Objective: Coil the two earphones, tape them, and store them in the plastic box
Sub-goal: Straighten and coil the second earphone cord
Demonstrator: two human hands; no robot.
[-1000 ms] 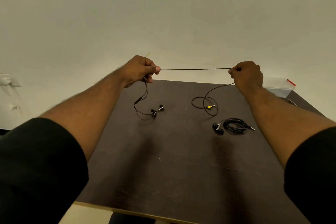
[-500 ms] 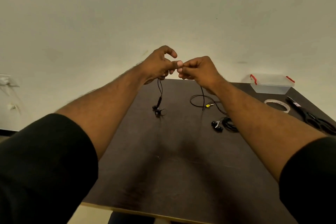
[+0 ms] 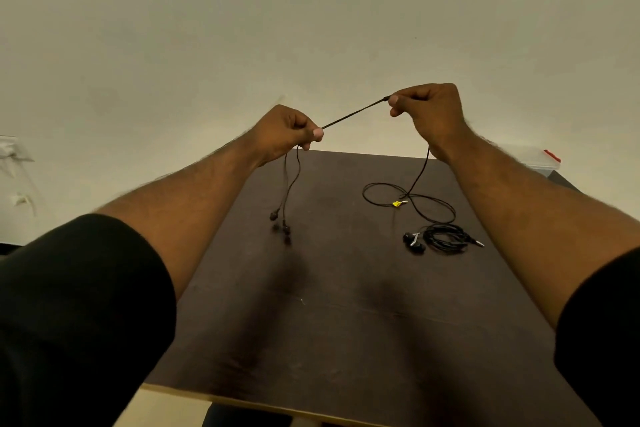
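Note:
Above the far half of the dark table, both hands hold one black earphone cable stretched taut between them. My left hand pinches it low; its two earbuds dangle from that hand just above the table. My right hand pinches the cable higher, and the rest runs down into loose loops with a yellow tag. A second black earphone lies coiled on the table at the right. The clear plastic box with a red clip shows partly behind my right forearm.
A pale wall rises directly behind the table's far edge. The near table edge runs across the bottom of the view. A white fitting is on the wall at far left.
The hands met in the middle half a second ago; now they have drawn apart again, the right hand rising, and the cable is taut between them. The earbuds hang lower under the left hand.

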